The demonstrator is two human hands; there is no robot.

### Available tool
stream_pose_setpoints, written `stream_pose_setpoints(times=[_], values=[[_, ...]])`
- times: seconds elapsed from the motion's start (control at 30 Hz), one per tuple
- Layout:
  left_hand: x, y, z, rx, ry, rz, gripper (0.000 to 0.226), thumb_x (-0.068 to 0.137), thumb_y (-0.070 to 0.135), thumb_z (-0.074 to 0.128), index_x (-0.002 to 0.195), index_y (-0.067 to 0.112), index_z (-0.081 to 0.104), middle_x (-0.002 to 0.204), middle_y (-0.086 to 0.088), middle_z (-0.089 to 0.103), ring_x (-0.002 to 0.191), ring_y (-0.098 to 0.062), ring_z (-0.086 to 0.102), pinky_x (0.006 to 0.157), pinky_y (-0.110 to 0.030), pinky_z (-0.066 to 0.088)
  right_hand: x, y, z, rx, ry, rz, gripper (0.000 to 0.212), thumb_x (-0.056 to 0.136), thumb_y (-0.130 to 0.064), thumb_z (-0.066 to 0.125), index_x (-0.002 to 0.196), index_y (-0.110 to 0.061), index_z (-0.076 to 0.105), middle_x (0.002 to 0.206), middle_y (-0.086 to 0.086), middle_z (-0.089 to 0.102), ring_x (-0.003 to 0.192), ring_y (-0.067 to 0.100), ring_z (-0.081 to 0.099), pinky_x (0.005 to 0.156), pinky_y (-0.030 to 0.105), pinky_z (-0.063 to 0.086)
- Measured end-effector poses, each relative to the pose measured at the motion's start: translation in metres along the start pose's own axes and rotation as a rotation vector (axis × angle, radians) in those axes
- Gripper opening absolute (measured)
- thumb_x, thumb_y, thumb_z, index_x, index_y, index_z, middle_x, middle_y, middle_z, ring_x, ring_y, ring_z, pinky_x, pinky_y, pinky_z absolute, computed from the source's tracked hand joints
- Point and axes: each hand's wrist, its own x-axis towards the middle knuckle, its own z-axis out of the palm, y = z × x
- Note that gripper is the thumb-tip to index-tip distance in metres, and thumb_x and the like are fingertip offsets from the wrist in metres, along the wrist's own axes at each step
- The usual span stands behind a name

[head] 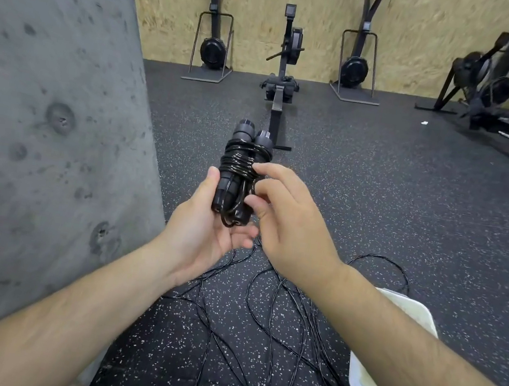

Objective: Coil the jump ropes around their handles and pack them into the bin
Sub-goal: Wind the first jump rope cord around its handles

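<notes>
Jump rope [243, 171], black, both handles side by side, cord wound in tight turns round their upper half. Held up in front of the chest, above the floor [377, 193], well clear of the bin.

Left hand [205, 231]: half closed, cradling the lower ends of the handles, thumb laid up the left side, fingers curled beneath.

Right hand [288, 220]: fingers bent in against the right side of the coil, fingertips on the cord. It looks like a pinch on the last turn or the tail; which strand, cannot tell.

Progress, as judged: this rope is wound or nearly so, a short loop hanging loose at the bottom, end perhaps not yet tucked. Not yet packed.

Left to do: a tangle of loose ropes [263, 308] lies uncoiled below the arms. How many, cannot tell.

White bin [406, 315] sits at right, mostly behind the right forearm; the visible part shows no rope inside.
</notes>
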Motion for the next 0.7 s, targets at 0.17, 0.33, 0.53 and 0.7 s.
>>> stream_pose_setpoints(times=[0.17,0.33,0.53,0.7], values=[[0.002,0.003,-0.006,0.031,0.060,0.026,0.057,0.105,0.055,0.034,0.125,0.012,0.066,0.110,-0.019,0.067,0.088,-0.026,0.062,0.074,-0.039,0.052,-0.002,0.002,-0.002,0.025,-0.031,-0.047,0.010,0.097,-0.001,0.058,0.105,0.001,0.062,0.135,0.013,0.053,0.115,0.027,0.052,0.105,0.039,0.040],[-0.003,0.009,-0.003,0.105,-0.017,0.049,0.049,0.097,0.052,0.047,0.117,0.013,0.068,0.103,-0.012,0.068,0.087,-0.024,0.064,0.070,-0.035,0.051,0.001,-0.001,-0.005,0.077,0.109,-0.053,0.008,0.094,0.005,0.061,0.100,0.003,0.066,0.124,0.010,0.061,0.114,0.028,0.053,0.103,0.035,0.042],[-0.002,0.011,0.000,0.058,-0.050,0.080,0.051,0.105,0.046,0.039,0.119,0.006,0.067,0.093,-0.017,0.066,0.079,-0.023,0.060,0.061,-0.028,0.050,0.002,-0.004,-0.010,0.308,0.207,0.093,0.010,0.093,0.012,0.053,0.096,0.005,0.059,0.104,0.010,0.062,0.103,0.027,0.061,0.089,0.046,0.050],[0.001,0.017,0.003,0.054,-0.108,0.104,0.055,0.105,0.048,0.034,0.119,0.006,0.067,0.092,-0.015,0.066,0.078,-0.022,0.059,0.062,-0.027,0.048,0.006,-0.010,-0.015,0.359,0.264,0.108,0.018,0.095,0.013,0.050,0.100,0.001,0.061,0.101,0.010,0.063,0.095,0.030,0.063,0.085,0.049,0.051]])
